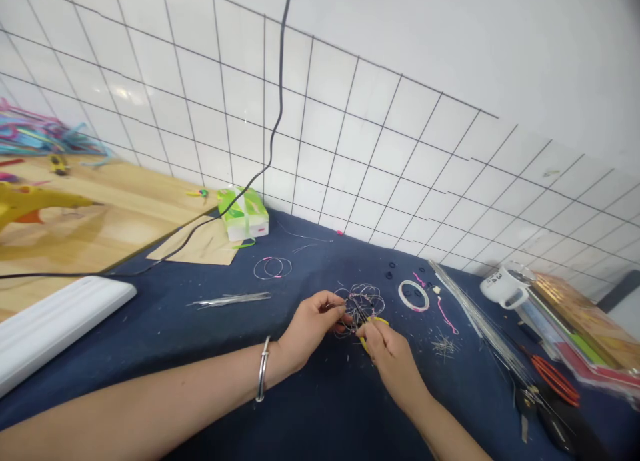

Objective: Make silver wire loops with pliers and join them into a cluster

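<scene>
A tangled bundle of thin silvery wire loops (367, 297) stands in front of me above the blue cloth. My left hand (313, 324), with a bangle on its wrist, pinches the left side of the bundle between thumb and fingers. Yellow-handled pliers (365, 343) are closed in my right hand (390, 347). Their dark jaws reach up into the wires, and I cannot make out what the tips grip. Just right of the bundle lies a white ring (414, 295), with short wire offcuts (444, 345) nearer to me.
Cut wires (233, 301) and two thin wire rings (273, 268) lie left. Behind are a tissue pack (243, 214) and a black cable (277, 127). A white mug (505, 287), long wires (470, 311) and orange-handled scissors (555, 381) sit right; a yellow glue gun (35, 201) is far left.
</scene>
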